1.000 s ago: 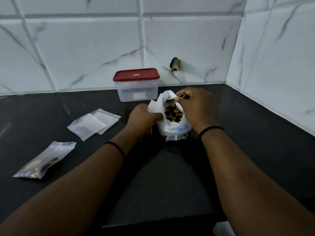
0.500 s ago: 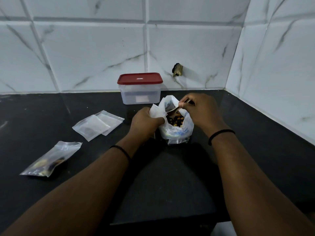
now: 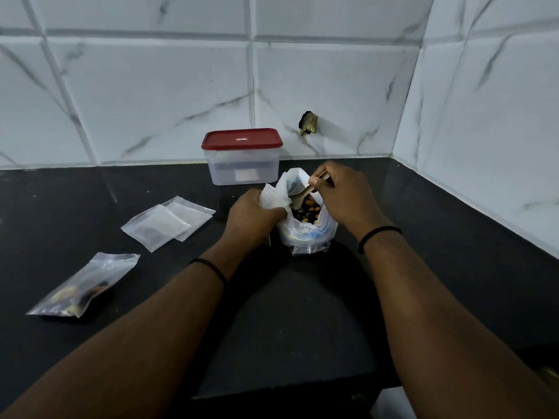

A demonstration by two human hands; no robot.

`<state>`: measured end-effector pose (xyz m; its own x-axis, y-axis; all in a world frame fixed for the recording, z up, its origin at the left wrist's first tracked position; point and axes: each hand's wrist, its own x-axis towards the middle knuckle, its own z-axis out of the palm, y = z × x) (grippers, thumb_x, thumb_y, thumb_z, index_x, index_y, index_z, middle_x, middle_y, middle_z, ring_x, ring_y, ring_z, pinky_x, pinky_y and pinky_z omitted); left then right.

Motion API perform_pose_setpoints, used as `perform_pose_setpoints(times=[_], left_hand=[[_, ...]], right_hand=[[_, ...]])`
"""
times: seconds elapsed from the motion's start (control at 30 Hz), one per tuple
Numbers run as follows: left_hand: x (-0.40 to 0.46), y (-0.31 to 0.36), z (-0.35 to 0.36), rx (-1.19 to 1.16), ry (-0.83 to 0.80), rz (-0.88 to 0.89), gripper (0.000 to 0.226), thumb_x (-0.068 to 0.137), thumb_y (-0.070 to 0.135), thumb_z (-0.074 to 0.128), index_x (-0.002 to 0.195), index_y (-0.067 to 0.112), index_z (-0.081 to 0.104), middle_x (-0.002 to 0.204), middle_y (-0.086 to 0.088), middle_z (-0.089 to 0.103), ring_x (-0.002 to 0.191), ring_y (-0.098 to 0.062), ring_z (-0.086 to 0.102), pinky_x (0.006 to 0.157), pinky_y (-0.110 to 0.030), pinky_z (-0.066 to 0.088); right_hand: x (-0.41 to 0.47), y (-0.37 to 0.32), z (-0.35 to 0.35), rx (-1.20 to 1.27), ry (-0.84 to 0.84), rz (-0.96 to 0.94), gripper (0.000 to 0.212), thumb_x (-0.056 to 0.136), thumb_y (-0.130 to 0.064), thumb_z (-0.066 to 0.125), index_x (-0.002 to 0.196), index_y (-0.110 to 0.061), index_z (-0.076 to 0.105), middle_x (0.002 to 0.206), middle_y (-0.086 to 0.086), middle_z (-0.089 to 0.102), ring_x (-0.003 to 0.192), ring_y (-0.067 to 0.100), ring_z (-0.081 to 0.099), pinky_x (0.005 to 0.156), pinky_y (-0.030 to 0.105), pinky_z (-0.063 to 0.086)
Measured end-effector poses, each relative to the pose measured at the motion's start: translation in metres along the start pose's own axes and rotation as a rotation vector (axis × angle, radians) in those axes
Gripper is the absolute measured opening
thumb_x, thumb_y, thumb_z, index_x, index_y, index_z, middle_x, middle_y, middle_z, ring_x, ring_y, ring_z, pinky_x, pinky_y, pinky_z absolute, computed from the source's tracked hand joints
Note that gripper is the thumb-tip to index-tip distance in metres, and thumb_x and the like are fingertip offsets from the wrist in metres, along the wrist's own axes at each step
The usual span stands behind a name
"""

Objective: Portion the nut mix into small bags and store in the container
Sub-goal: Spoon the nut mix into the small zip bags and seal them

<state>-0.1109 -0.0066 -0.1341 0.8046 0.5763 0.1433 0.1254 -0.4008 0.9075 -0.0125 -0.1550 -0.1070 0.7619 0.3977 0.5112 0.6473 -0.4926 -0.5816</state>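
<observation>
Seeing left hand [image 3: 252, 216] gripping rim of nut bag [image 3: 305, 219] mid-counter, before lidded container [image 3: 243, 157]. Right hand [image 3: 344, 195] pinching spoon [image 3: 305, 193]; bowl dipping inside, partly hidden. Small bags [image 3: 168, 223] lying left.

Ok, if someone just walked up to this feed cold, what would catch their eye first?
Probably the two hands at the centre: the left hand grips the rim of the plastic bag of nut mix while the right hand dips a spoon into it. Next, the red-lidded container against the tiled wall behind, then one filled small bag lying at the near left on the black counter.
</observation>
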Motion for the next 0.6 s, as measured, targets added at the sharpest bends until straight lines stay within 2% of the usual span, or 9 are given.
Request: perform_pose_setpoints(times=[0.1, 0.17, 0.23, 0.37, 0.43, 0.53, 0.6], left_hand=[[0.0006, -0.0002, 0.0001, -0.001, 0.015, 0.013, 0.048, 0.08, 0.019, 0.077, 0.124, 0.013, 0.06, 0.117, -0.004, 0.066, 0.105, -0.02, 0.063, 0.093, -0.039, 0.054], [0.0013, -0.0008, 0.0005, -0.001, 0.022, 0.018, 0.047, 0.079, 0.019, 0.077, 0.123, 0.013, 0.06, 0.116, -0.004, 0.067, 0.103, -0.02, 0.064, 0.09, -0.038, 0.053], [0.0018, -0.0012, 0.0008, -0.008, 0.019, 0.018, 0.048, 0.079, 0.019, 0.078, 0.124, 0.013, 0.06, 0.116, -0.005, 0.067, 0.104, -0.02, 0.064, 0.091, -0.038, 0.054], [0.0019, -0.0023, 0.001, -0.019, 0.006, 0.021, 0.049, 0.08, 0.019, 0.078, 0.125, 0.015, 0.059, 0.119, -0.003, 0.065, 0.104, -0.018, 0.062, 0.086, -0.033, 0.051], [0.0017, -0.0024, 0.0009, -0.021, 0.001, 0.029, 0.05, 0.08, 0.019, 0.078, 0.126, 0.015, 0.058, 0.12, -0.003, 0.065, 0.105, -0.018, 0.062, 0.084, -0.031, 0.05], [0.0023, -0.0028, 0.0005, -0.02, -0.009, 0.031, 0.052, 0.081, 0.019, 0.077, 0.129, 0.015, 0.057, 0.122, -0.004, 0.065, 0.106, -0.018, 0.062, 0.084, -0.03, 0.05], [0.003, -0.003, 0.0002, -0.015, -0.019, 0.043, 0.053, 0.081, 0.019, 0.078, 0.129, 0.016, 0.056, 0.122, -0.003, 0.064, 0.107, -0.018, 0.062, 0.086, -0.031, 0.05]], right_hand=[[-0.0004, 0.001, -0.0056, 0.06, 0.051, 0.037, 0.013, 0.102, -0.026, 0.053, 0.097, -0.015, 0.057, 0.083, -0.006, 0.06, 0.071, 0.005, 0.054, 0.058, 0.016, 0.036], [-0.0021, 0.0012, -0.0049, 0.055, 0.087, 0.038, 0.011, 0.103, -0.025, 0.051, 0.099, -0.016, 0.055, 0.083, -0.005, 0.058, 0.072, 0.01, 0.054, 0.06, 0.022, 0.038], [-0.003, 0.0005, -0.0019, 0.053, 0.052, 0.068, 0.012, 0.103, -0.025, 0.05, 0.101, -0.015, 0.055, 0.086, -0.002, 0.06, 0.076, 0.015, 0.057, 0.065, 0.027, 0.04], [-0.0012, -0.0014, 0.0027, 0.131, 0.014, 0.202, 0.014, 0.103, -0.027, 0.049, 0.1, -0.015, 0.056, 0.095, 0.001, 0.063, 0.077, 0.012, 0.06, 0.069, 0.028, 0.043], [0.0004, -0.0009, 0.0026, 0.195, 0.025, 0.256, 0.014, 0.101, -0.026, 0.05, 0.098, -0.015, 0.058, 0.095, 0.002, 0.066, 0.075, 0.01, 0.065, 0.065, 0.027, 0.046], [0.0013, 0.0007, 0.0029, 0.308, 0.055, 0.358, 0.013, 0.098, -0.023, 0.05, 0.096, -0.014, 0.059, 0.086, 0.003, 0.072, 0.071, 0.014, 0.073, 0.062, 0.025, 0.05], [0.0027, 0.0027, 0.0035, 0.353, 0.084, 0.403, 0.013, 0.095, -0.02, 0.049, 0.09, -0.014, 0.059, 0.075, 0.003, 0.073, 0.068, 0.016, 0.075, 0.068, 0.032, 0.056]])
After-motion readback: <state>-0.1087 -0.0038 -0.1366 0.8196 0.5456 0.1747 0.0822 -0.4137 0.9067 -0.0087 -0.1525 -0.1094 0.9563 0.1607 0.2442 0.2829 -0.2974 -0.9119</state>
